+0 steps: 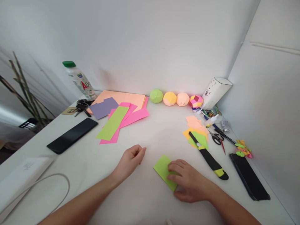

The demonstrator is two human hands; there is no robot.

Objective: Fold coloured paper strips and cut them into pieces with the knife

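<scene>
A light green paper piece [162, 167] lies on the white table in front of me. My right hand [188, 181] rests over its right part, with curved fingers on top and the thumb at the near edge. To the left of the paper, and apart from it, my left hand [131, 158] is closed in a loose fist with thumb and forefinger together; nothing shows in it. Right of my right hand lies a black-and-green knife [209, 159], its blade end over small green paper squares [201, 139] and orange ones.
Coloured paper strips [114, 123] and a black phone [72, 135] lie at left, near a bottle [81, 81] and keys [82, 106]. Several paper balls [170, 98] line the wall. Scissors [217, 138], a glue bottle [211, 121] and a dark phone case [249, 176] lie right.
</scene>
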